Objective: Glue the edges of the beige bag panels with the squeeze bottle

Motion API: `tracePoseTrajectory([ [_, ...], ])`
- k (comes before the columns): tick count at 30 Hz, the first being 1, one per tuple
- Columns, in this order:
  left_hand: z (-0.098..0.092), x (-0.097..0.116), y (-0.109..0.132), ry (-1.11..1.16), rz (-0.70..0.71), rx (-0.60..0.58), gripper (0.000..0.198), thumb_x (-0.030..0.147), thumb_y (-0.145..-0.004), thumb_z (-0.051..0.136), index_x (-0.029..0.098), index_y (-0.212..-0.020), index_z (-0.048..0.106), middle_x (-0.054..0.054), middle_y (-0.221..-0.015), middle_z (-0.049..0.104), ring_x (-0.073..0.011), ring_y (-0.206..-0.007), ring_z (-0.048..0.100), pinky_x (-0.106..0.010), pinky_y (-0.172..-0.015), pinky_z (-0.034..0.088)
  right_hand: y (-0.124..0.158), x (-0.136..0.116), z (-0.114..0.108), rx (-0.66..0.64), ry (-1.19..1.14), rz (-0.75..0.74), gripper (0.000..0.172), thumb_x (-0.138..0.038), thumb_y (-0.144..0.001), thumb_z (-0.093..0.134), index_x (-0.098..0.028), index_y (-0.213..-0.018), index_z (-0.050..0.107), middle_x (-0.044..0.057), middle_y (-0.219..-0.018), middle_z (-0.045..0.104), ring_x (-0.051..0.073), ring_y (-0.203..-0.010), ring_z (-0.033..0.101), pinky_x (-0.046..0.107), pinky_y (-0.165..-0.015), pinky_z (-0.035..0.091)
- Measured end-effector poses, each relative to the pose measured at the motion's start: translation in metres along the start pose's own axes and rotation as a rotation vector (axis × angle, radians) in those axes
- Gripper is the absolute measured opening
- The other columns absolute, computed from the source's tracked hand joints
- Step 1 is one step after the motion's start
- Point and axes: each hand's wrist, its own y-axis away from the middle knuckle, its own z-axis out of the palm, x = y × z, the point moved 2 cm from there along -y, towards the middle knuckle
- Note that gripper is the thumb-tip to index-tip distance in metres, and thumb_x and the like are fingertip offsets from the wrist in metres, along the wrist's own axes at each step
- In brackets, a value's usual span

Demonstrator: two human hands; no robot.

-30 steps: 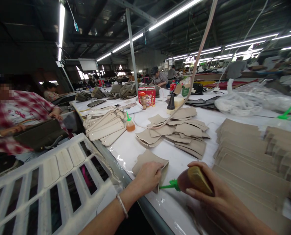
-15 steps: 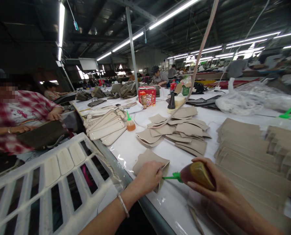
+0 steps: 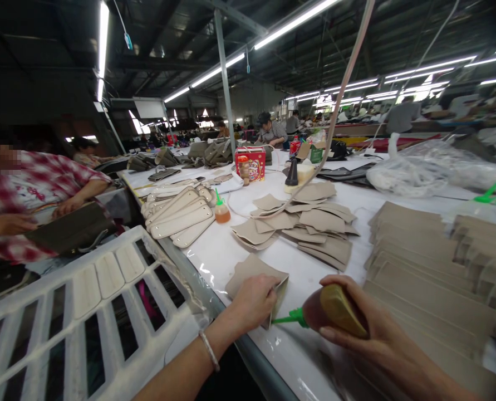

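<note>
My left hand (image 3: 254,301) is closed on a taupe folded panel (image 3: 251,267) near the table's front edge, its fingers pinching the panel's side. In my right hand (image 3: 364,317) is a squeeze bottle (image 3: 335,311) of brown liquid, tipped over, its green nozzle pointing left. The nozzle's tip is at the panel's lower corner; whether it touches cannot be made out. A pile of similar taupe pieces (image 3: 314,220) lies beyond my hands, and overlapping rows of taupe panels (image 3: 423,278) spread to the right.
Cream strips (image 3: 185,217) lie at the table's left edge beside another green-tipped bottle (image 3: 221,211). A white slatted rack (image 3: 80,323) stands at left, near a person in a checked shirt (image 3: 64,184). Behind are a red box (image 3: 251,164), a hanging hose (image 3: 339,94) and plastic bags (image 3: 415,167).
My right hand has lowered the bottle slightly, and the nozzle tip has slid down along the panel's edge to its lower corner. My left hand stays in place.
</note>
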Motion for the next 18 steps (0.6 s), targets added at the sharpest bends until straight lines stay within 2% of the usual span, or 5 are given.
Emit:
tracePoseTrajectory([
  [3, 0.001, -0.001, 0.0, 0.01, 0.001, 0.007, 0.041, 0.015, -0.086, 0.039, 0.02, -0.118, 0.064, -0.004, -0.111, 0.069, -0.0212, -0.102, 0.062, -0.03, -0.091, 0.045, -0.002, 0.003, 0.0, -0.004, -0.021, -0.009, 0.051, -0.049, -0.079, 0.067, -0.026, -0.116, 0.042, 0.0, -0.093, 0.064, 0.024, -0.082, 0.062, 0.033, -0.072, 0.05],
  [6, 0.0, 0.001, -0.001, 0.003, 0.006, -0.005, 0.042, 0.014, -0.086, 0.038, 0.019, -0.117, 0.065, -0.005, -0.108, 0.069, -0.022, -0.1, 0.063, -0.031, -0.089, 0.046, -0.012, 0.01, -0.009, 0.087, 0.064, -0.056, 0.049, -0.05, -0.081, 0.066, -0.026, -0.116, 0.043, 0.001, -0.094, 0.063, 0.024, -0.082, 0.062, 0.034, -0.073, 0.05],
  [10, 0.0, 0.002, -0.002, 0.004, 0.006, -0.019, 0.043, 0.012, -0.083, 0.039, 0.02, -0.116, 0.065, -0.005, -0.105, 0.07, -0.0216, -0.097, 0.063, -0.031, -0.088, 0.047, -0.017, 0.016, -0.017, 0.187, 0.152, -0.096, 0.056, -0.054, -0.078, 0.069, -0.024, -0.118, 0.044, 0.003, -0.102, 0.063, 0.026, -0.087, 0.062, 0.036, -0.076, 0.051],
  [15, 0.001, 0.002, -0.003, 0.009, 0.007, -0.013, 0.043, 0.012, -0.082, 0.039, 0.018, -0.116, 0.065, -0.006, -0.106, 0.07, -0.0221, -0.099, 0.063, -0.031, -0.088, 0.047, -0.008, 0.011, -0.01, 0.068, 0.073, -0.081, 0.048, -0.052, -0.08, 0.067, -0.027, -0.115, 0.046, 0.0, -0.092, 0.064, 0.023, -0.08, 0.064, 0.032, -0.07, 0.053],
  [18, 0.001, 0.002, -0.004, 0.022, 0.013, -0.014, 0.045, 0.011, -0.082, 0.038, 0.018, -0.118, 0.064, -0.006, -0.109, 0.069, -0.0224, -0.1, 0.063, -0.032, -0.09, 0.047, -0.013, 0.012, -0.013, 0.115, 0.123, -0.126, 0.049, -0.053, -0.082, 0.066, -0.026, -0.117, 0.045, 0.001, -0.094, 0.064, 0.024, -0.081, 0.064, 0.032, -0.07, 0.053],
])
